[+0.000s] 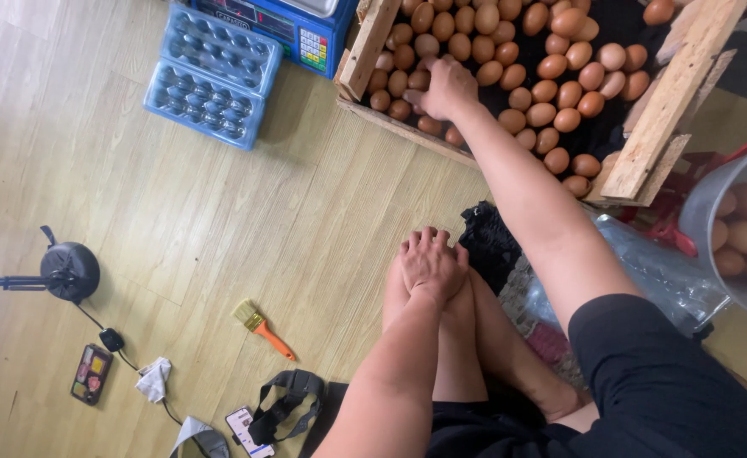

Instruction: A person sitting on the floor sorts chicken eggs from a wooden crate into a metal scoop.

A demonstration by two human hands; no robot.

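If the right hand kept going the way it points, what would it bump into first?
Most likely more brown eggs: the right hand already rests among them in the wooden crate, fingers pointing up-left toward its plank side, though depth is hard to judge.

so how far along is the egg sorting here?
Done: a metal tub at right already holds some brown eggs. In hand: the right hand reaches into the wooden crate, resting on eggs; whether it grips one is unclear. The left hand rests on a foot. Left: the crate is mostly full and the blue egg tray is empty.
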